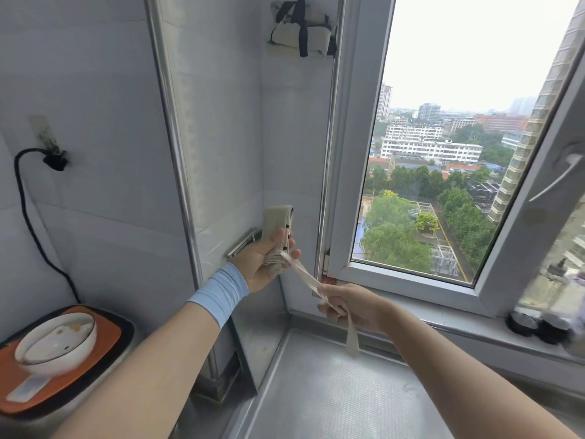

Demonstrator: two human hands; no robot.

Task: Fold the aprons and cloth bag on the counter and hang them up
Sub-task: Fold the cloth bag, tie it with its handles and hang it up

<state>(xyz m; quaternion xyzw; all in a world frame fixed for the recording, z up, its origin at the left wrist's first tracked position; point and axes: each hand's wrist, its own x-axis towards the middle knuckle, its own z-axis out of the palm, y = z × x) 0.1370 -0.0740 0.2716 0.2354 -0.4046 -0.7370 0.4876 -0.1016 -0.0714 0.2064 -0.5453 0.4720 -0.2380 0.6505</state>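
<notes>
The folded beige cloth (277, 221) is held up in front of the tiled wall (95, 90), above the steel worktop (332, 403). The left hand (267, 263) is clamped round its lower end, thumb across the front. A pale strap (303, 274) runs from the bundle down to the right hand (351, 307), whose fingers are curled round it; the loose end hangs below that fist. The hands are apart, with the strap stretched between them.

The step looks like tying or winding the strap round the bundle. To do it well, keep the strap taut and flat, hold the folds squeezed so they do not spring open, and leave a loop free for hanging.

Another folded bundle with dark straps (300, 33) already hangs high by the window frame (345, 153). A metal bracket (243, 245) sits just behind the left hand.

Whether the cloth is an apron or the bag cannot be told. What the upper bundle hangs from is hidden, and its top is cut off.
</notes>
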